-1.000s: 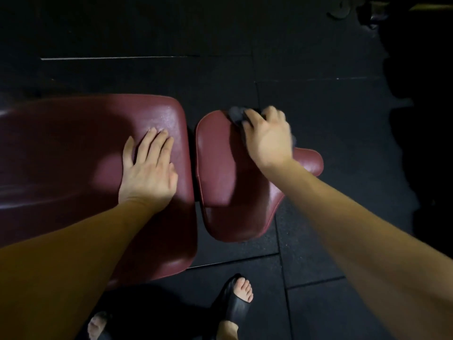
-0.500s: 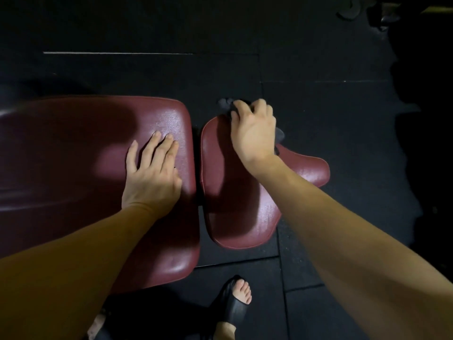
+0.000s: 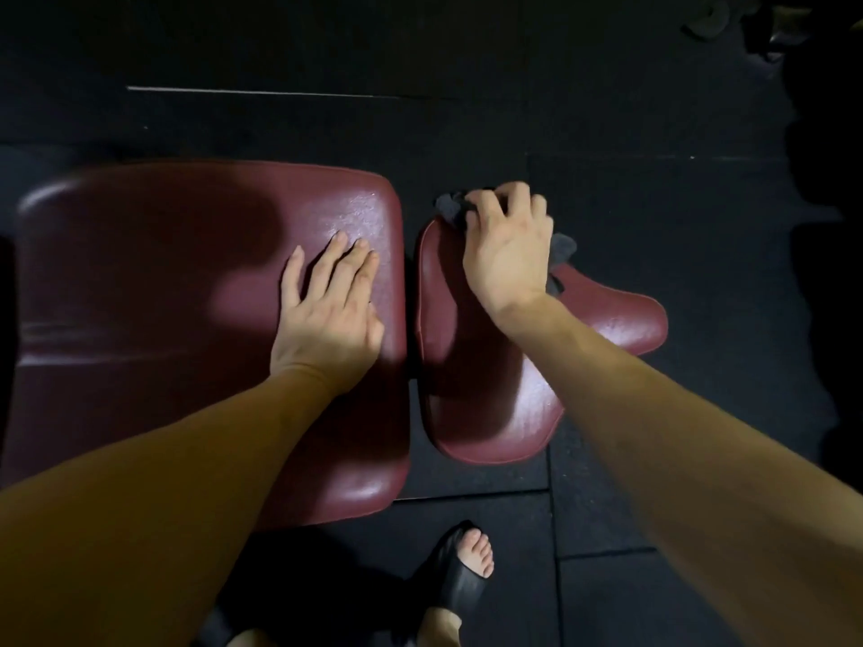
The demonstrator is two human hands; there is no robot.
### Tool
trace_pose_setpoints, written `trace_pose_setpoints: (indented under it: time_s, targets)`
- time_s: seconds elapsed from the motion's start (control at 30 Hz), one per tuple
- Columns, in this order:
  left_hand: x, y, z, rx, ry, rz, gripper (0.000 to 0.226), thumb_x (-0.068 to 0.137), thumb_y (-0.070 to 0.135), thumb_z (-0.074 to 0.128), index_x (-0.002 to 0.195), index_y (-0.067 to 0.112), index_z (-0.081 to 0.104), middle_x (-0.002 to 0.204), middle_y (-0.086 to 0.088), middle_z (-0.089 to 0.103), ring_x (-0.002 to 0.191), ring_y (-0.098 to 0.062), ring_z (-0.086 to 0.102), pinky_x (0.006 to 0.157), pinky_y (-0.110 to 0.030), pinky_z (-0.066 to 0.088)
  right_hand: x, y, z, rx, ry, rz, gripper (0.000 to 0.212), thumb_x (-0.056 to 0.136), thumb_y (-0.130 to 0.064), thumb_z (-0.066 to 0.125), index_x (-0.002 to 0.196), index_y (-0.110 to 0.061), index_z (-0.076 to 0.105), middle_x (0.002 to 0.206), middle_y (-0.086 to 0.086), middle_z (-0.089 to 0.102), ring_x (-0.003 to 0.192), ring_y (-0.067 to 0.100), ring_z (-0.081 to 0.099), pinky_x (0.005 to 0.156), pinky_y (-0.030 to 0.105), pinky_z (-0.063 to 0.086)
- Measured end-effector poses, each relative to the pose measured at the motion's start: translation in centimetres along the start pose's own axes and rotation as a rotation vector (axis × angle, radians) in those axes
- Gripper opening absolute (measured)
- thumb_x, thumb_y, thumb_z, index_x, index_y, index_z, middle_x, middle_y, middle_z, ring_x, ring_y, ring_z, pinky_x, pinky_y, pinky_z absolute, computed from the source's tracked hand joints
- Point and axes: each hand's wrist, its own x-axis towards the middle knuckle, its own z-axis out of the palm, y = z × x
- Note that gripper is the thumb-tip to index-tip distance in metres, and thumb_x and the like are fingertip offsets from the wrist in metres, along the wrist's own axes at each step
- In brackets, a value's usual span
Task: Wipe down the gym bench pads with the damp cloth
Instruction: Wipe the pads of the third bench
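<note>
Since a second ago the right hand [image 3: 509, 247] has slid the dark cloth [image 3: 452, 208] up the small seat pad [image 3: 471, 366] to its far edge, where the cloth now bunches over the rim, one corner poking out left of the fingers and another on the right of the hand. The fingers are curled, gripping the cloth against the pad. The left hand [image 3: 327, 310] has stayed flat, fingers straight and pressed on the large maroon back pad [image 3: 163, 282] near its right edge. A foot in a black sandal [image 3: 460, 581] stands on the dark rubber floor [image 3: 654, 156].
</note>
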Motion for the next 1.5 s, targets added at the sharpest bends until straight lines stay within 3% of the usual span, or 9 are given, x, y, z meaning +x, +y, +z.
trace_pose_setpoints:
  time_s: [0.23,0.33,0.53,0.63,0.77,0.9,1.03,1.33,1.5]
  targets:
    - [0.0,0.1,-0.7,0.035,-0.094,-0.023,0.065,0.098,0.035,0.03,0.158,0.011,0.036,0.165,-0.002,0.033,0.157,-0.02,0.015,0.126,-0.056,0.007,-15.6,1.2,-4.6,0.129,-0.255,-0.454,0.031,0.096,-0.013,0.06,0.126,-0.014,0.068,0.121,0.016,0.06,0.09,0.036,0.052,0.075,0.048,0.042]
    - [-0.1,0.2,-0.6,0.04,-0.099,-0.025,0.064,0.099,0.035,0.031,0.159,0.012,0.034,0.166,-0.001,0.031,0.157,-0.02,0.013,0.126,-0.056,0.007,-13.8,2.2,-4.1,0.099,-0.253,-0.566,0.031,0.098,-0.017,0.059,0.127,-0.017,0.068,0.122,0.013,0.062,0.089,0.035,0.051,0.071,0.046,0.04]
    - [-0.2,0.1,-0.7,0.024,-0.089,-0.026,0.063,0.099,0.034,0.032,0.158,0.012,0.034,0.166,-0.002,0.03,0.157,-0.021,0.016,0.126,-0.055,0.008,-4.3,-1.6,-0.5,0.041,-0.021,-0.199,0.028,0.1,-0.027,0.054,0.12,-0.02,0.072,0.11,0.009,0.064,0.09,0.037,0.054,0.069,0.047,0.045]
    - [-0.2,0.2,-1.1,0.017,-0.093,-0.029,0.063,0.098,0.034,0.032,0.158,0.013,0.034,0.167,0.0,0.029,0.157,-0.02,0.016,0.126,-0.054,0.008,-9.4,-1.8,-2.1,0.11,-0.037,-0.225,0.026,0.098,-0.022,0.058,0.12,-0.018,0.071,0.109,0.012,0.061,0.088,0.036,0.053,0.07,0.047,0.043]
    - [-0.3,0.3,-1.2,0.019,-0.091,-0.039,0.063,0.097,0.032,0.034,0.157,0.013,0.037,0.166,0.0,0.031,0.156,-0.02,0.017,0.126,-0.054,0.009,-19.9,-0.4,-4.8,0.164,-0.252,-0.402,0.03,0.096,-0.015,0.062,0.125,-0.016,0.07,0.115,0.015,0.061,0.089,0.035,0.052,0.074,0.045,0.04]
    - [-0.4,0.3,-1.4,0.008,-0.101,-0.026,0.062,0.097,0.03,0.036,0.156,0.012,0.039,0.165,-0.003,0.032,0.156,-0.022,0.017,0.126,-0.056,0.009,-20.7,3.0,-5.0,0.147,-0.255,-0.512,0.03,0.099,-0.017,0.066,0.129,-0.016,0.069,0.12,0.015,0.062,0.091,0.033,0.053,0.075,0.045,0.042]
    - [-0.4,0.3,-1.8,0.0,-0.141,-0.012,0.06,0.097,0.026,0.043,0.155,0.014,0.04,0.167,-0.003,0.028,0.157,-0.024,0.013,0.127,-0.057,0.007,-17.6,6.8,-6.0,0.124,-0.13,-0.345,0.029,0.098,-0.013,0.064,0.126,-0.01,0.07,0.114,0.017,0.063,0.09,0.038,0.054,0.074,0.05,0.046]
    - [0.4,3.4,-1.9,-0.105,-0.144,-0.112,0.057,0.095,0.024,0.047,0.151,0.023,0.046,0.162,-0.002,0.034,0.156,-0.03,0.014,0.125,-0.059,0.007,-3.9,7.2,-3.6,-0.001,-0.056,-0.017,0.035,0.1,-0.033,0.048,0.125,-0.018,0.069,0.114,0.014,0.062,0.096,0.042,0.054,0.079,0.049,0.05]
    - [0.2,7.1,-3.0,-0.19,-0.13,0.074,0.057,0.093,0.021,0.05,0.15,0.025,0.049,0.158,0.001,0.043,0.148,-0.023,0.033,0.124,-0.049,0.017,-5.2,8.6,-4.9,-0.002,-0.09,0.052,0.037,0.101,-0.037,0.049,0.128,-0.02,0.067,0.116,0.012,0.06,0.101,0.039,0.053,0.082,0.046,0.046]
